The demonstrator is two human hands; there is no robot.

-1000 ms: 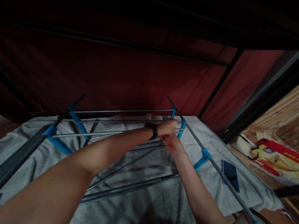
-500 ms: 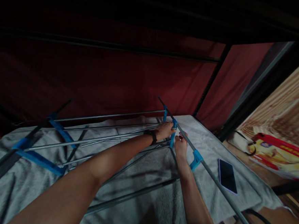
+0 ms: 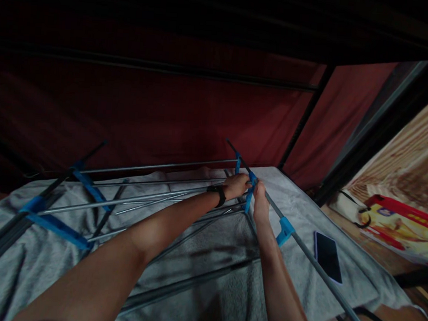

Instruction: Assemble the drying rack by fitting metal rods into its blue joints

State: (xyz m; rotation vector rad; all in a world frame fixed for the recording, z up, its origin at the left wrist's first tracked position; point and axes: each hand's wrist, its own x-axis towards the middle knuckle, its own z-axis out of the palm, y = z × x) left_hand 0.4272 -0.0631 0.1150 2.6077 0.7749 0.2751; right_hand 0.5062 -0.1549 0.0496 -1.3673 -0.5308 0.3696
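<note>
Two bare arms reach forward over a grey blanket that covers the low surface in front of a dark red cloth wall. On the blanket lies a metal rack of thin grey rods joined by blue plastic brackets, its long side rail running from the far corner down to the lower right. Both hands meet at the far right corner of the rack, at a blue bracket. The left hand, with a black band on the wrist, is curled shut around the rod ends just left of that bracket. The right hand is closed on the rail just beside the bracket, fingers pressed together at it. A dark phone lies flat on the blanket right of the rail, well apart from the hands. Further right, off the blanket, sits a red and yellow package; whether anything is in it cannot be told.
</note>
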